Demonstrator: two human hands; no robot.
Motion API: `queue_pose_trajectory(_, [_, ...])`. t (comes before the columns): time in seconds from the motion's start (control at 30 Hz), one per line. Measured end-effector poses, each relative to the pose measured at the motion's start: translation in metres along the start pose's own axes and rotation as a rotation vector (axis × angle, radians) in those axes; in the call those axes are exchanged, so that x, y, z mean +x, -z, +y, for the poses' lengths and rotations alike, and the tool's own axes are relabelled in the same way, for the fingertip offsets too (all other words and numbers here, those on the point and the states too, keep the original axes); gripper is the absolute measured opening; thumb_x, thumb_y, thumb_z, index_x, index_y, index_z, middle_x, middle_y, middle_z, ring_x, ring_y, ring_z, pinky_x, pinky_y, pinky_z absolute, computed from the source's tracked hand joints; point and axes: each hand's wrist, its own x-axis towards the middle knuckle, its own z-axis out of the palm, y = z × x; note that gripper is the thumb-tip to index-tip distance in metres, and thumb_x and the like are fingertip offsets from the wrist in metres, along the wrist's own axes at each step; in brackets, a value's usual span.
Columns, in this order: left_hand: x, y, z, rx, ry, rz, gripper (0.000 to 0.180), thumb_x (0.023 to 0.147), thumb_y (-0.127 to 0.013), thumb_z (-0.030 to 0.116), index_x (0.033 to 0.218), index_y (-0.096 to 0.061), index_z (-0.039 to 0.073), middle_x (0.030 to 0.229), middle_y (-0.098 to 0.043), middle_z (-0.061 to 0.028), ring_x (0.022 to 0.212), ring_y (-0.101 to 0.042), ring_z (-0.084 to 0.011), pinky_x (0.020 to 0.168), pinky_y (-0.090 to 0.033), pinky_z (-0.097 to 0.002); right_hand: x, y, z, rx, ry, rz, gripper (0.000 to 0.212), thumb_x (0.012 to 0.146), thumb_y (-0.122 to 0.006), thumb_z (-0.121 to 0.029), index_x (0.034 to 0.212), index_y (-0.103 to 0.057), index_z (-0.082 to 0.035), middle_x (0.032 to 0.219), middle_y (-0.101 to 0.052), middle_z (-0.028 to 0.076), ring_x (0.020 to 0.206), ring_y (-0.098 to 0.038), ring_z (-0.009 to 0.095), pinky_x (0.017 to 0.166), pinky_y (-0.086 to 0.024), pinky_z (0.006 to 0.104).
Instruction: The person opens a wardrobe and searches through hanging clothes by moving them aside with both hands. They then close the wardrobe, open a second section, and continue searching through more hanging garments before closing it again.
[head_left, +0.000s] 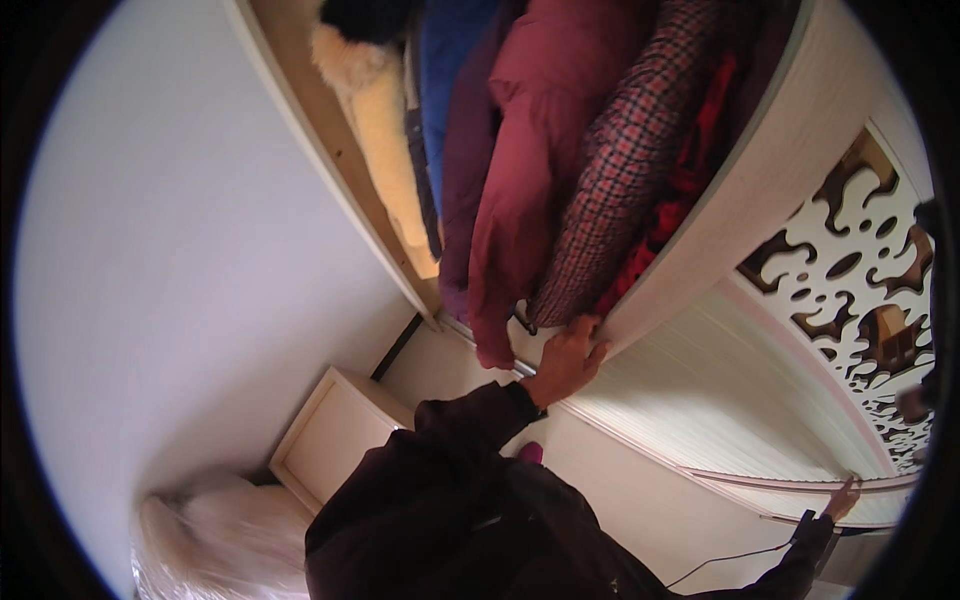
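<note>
My left hand point(565, 365) is closed round the near edge of a pale sliding wardrobe door point(650, 370), just below the hanging clothes. Off to the right, my right hand point(843, 498) is small in view, its fingers bent on the same door near its other edge. In the opening beside my left hand hang a dusty-pink coat point(530, 150), a red-and-dark checked garment point(620, 160) and a bright red one point(655, 225). Dark purple, blue and cream yellow clothes point(385, 150) hang further left.
A white wall point(190, 220) runs along the left. Below it stand a small pale cabinet point(345, 440) and a bulky item wrapped in clear plastic point(225, 535). White cut-out scrollwork point(845, 265) decorates the door at right. A thin cable point(725, 560) trails near my right sleeve.
</note>
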Motion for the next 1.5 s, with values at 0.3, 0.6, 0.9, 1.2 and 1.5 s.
queue_pose_trajectory(0.3, [0.005,-0.050,-0.004,-0.082,-0.042,-0.273,0.042,0.096,-0.069,0.025,0.122,-0.046,0.001,0.091,-0.063,-0.0233,0.078,-0.066,-0.0454,0.063,-0.050,-0.0535,-0.189,-0.108,0.035,0.009,-0.198,-0.273,0.051,0.097,-0.069,-0.021,0.141,-0.054,-0.002,0.090,-0.060,0.012,0.084,-0.066,0.024,0.079,-0.057,0.0404])
queue_pose_trajectory(0.6, [0.023,-0.010,-0.030,-0.238,-0.057,-0.590,0.044,0.095,-0.068,0.020,0.133,-0.054,0.001,0.101,-0.071,-0.0203,0.090,-0.071,-0.0344,0.080,-0.056,-0.0410,-0.500,-0.201,-0.147,-0.213,0.216,-0.916,0.022,0.093,-0.068,-0.014,0.111,-0.071,-0.002,0.086,-0.074,0.017,0.082,-0.073,0.031,0.076,-0.058,0.0381])
queue_pose_trajectory(0.9, [0.121,0.113,-0.037,-0.360,-0.392,-0.172,0.043,0.086,-0.074,0.000,0.127,-0.062,0.000,0.103,-0.071,-0.0169,0.090,-0.072,-0.0271,0.080,-0.058,-0.0348,-0.632,-0.226,-0.409,0.201,0.711,-0.930,0.020,0.091,-0.073,-0.008,0.109,-0.069,0.000,0.094,-0.070,0.015,0.077,-0.073,0.030,0.064,-0.059,0.0388])
queue_pose_trajectory(1.2, [0.192,0.139,-0.014,-0.251,-0.503,-0.014,0.082,0.079,-0.084,0.009,0.147,-0.039,-0.006,0.142,-0.048,-0.0296,0.131,-0.050,-0.0444,0.111,-0.041,-0.0488,-0.604,-0.251,-0.579,0.200,0.858,-0.034,0.072,0.085,-0.076,-0.006,0.146,-0.039,0.008,0.141,-0.047,0.031,0.123,-0.055,0.046,0.104,-0.047,0.0476])
queue_pose_trajectory(1.5, [0.205,0.112,-0.005,-0.361,-0.349,-0.049,0.097,0.075,-0.087,0.015,0.151,-0.031,-0.008,0.146,-0.044,-0.0297,0.135,-0.047,-0.0426,0.115,-0.037,-0.0474,-0.581,-0.307,-0.599,0.296,0.655,-0.027,0.074,0.087,-0.073,-0.007,0.151,-0.037,0.003,0.124,-0.056,0.030,0.112,-0.058,0.049,0.094,-0.051,0.0492])
